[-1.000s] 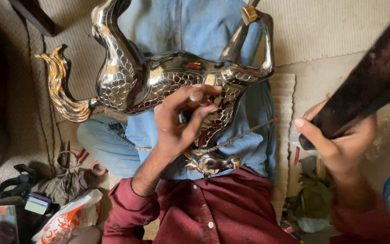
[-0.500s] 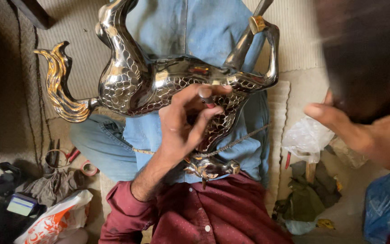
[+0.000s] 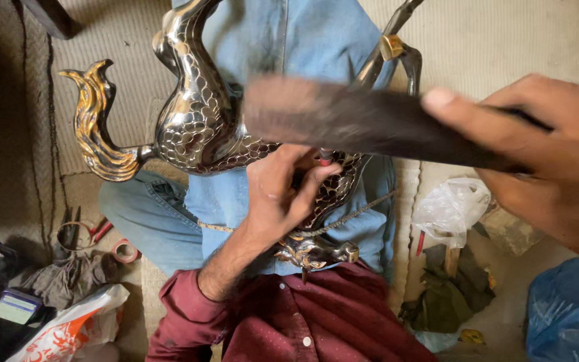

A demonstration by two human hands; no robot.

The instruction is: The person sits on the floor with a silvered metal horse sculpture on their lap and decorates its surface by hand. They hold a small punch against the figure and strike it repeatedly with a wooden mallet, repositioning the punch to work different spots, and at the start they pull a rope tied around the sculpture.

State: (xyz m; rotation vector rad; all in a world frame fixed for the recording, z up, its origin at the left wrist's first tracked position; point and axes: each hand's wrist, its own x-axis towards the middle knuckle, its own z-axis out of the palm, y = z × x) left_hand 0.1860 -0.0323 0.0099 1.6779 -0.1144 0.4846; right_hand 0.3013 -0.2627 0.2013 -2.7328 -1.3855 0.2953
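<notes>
horse figure (image 3: 202, 127): glossy scaled metal, gold tail | bag (image 3: 454, 209): thin clear plastic

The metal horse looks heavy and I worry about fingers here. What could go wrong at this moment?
1. The left hand pinches a small tool against the horse, right under the dark bar swung by the right hand; a miss might hit its fingers.
2. The horse rests only on the lap, so a blow could tip it.
3. The bar is blurred, mid-motion, so aim may be poor.
</notes>
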